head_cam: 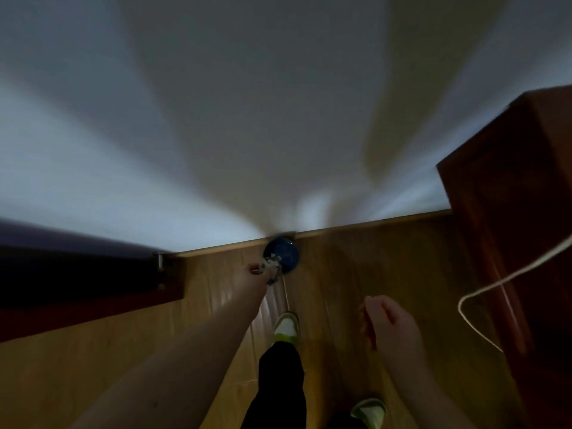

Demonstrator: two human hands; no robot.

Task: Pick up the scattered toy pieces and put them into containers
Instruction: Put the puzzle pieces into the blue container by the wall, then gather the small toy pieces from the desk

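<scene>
My left hand (pixel 252 275) reaches forward and down and grips a small white and blue toy piece (pixel 271 265). The piece hangs right over the near rim of a round blue container (pixel 283 253) that stands on the wooden floor against the white wall. My right hand (pixel 387 320) hangs lower on the right with loosely curled fingers and holds nothing. The picture is blurred, so the toy's shape stays unclear.
A dark red-brown cabinet (pixel 510 212) stands at the right with a white cord (pixel 483 292) hanging in front of it. A dark low piece of furniture (pixel 77 280) juts in from the left. My leg and white-green shoes (pixel 286 328) are on the floor below.
</scene>
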